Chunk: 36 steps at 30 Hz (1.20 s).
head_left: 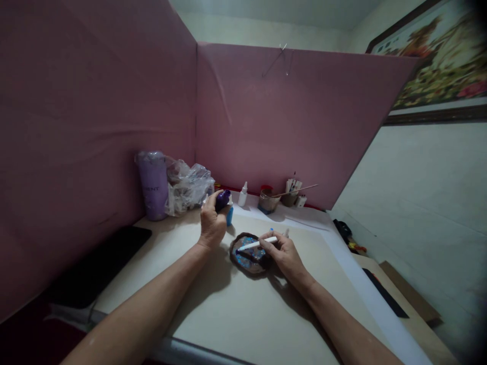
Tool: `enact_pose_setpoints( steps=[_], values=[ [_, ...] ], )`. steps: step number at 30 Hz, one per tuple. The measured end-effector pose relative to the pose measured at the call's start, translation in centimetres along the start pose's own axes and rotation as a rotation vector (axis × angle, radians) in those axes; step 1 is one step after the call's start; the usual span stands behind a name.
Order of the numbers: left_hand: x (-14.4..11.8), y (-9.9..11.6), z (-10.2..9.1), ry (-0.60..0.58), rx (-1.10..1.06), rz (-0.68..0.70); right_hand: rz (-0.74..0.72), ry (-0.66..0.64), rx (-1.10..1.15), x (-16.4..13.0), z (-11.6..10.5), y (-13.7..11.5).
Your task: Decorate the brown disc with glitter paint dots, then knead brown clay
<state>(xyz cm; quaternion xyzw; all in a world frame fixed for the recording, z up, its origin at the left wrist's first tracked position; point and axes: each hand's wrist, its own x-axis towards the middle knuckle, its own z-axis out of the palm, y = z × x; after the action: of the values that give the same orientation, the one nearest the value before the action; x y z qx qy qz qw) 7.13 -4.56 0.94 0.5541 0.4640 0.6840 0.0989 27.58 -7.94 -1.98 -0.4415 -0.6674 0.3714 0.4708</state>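
My left hand (212, 223) is raised over the table and closed around a small dark purple bottle (222, 201), which is tilted. In my right hand (283, 253) is a slim white marker (254, 245), its tip pointing left over a round dish-like piece (243, 274). The piece has a dark brown rim, with blue and brownish patches inside. The marker's tip meets a dark purple spot near the left rim; whether it touches is unclear. A small blue-ended object (271, 229) shows by my right fingers. A blue bottle (230, 217) stands partly hidden behind my left hand.
At the back stand a white nozzle bottle (243, 195), a cup of murky water (268, 204) with a brush across it, and a holder of white markers (292, 188). To the left are a purple tumbler (152, 187), crumpled plastic bags (190, 185) and a black flat panel (102, 263).
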Motion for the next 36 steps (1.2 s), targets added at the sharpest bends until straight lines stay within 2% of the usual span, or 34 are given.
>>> enact_pose_setpoints(
  steps=[8,15,20,28,33,36],
  values=[
    [0.0,-0.1,0.0,0.005,-0.011,0.004,0.049,0.115,0.117,-0.1,-0.6,-1.0],
    [0.0,-0.1,0.0,-0.001,-0.012,-0.011,0.014,0.030,0.026,0.1,-0.2,-0.2],
    [0.0,0.0,0.0,0.002,-0.006,0.000,-0.037,0.059,-0.017,0.1,-0.4,-0.2],
    [0.0,-0.2,0.1,0.005,-0.025,0.009,-0.027,0.073,-0.052,0.2,-0.2,0.1],
    [0.0,-0.2,0.1,-0.004,-0.019,0.007,-0.001,0.006,-0.020,0.2,-0.1,0.3],
    [0.0,-0.1,0.0,-0.006,-0.017,0.001,-0.013,0.037,-0.042,0.2,-0.2,0.5]
  ],
)
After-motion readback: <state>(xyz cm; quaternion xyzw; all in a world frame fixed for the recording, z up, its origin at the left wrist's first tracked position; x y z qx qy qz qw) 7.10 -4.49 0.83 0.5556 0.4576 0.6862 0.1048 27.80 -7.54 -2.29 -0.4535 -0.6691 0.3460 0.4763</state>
